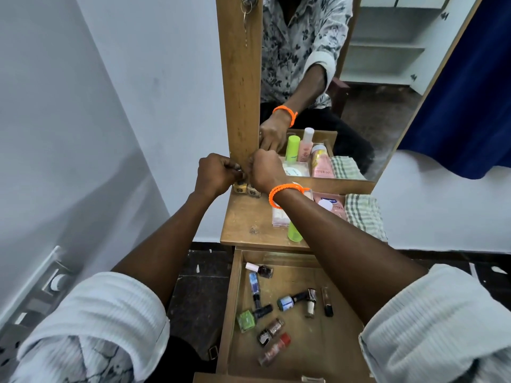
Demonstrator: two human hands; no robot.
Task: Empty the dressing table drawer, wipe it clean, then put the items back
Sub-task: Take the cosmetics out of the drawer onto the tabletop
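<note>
The left hand (214, 172) is curling its fingers round a small bottle top at the tabletop's (249, 219) back corner; the right hand (266, 172) is doing likewise, though its fingertips are hidden. Both are standing the yellow nail polish bottles (247, 188) upright. More nail polishes (272, 313) are lying in the open drawer (340, 344): light, glassy, slippery, probably best pinched at the cap.

Right forearm (331, 244) hides part of green tube (293, 234).

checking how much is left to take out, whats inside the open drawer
Inside the drawer lie several small nail polish bottles, scattered on their sides. The right arm covers its back right corner.
</note>
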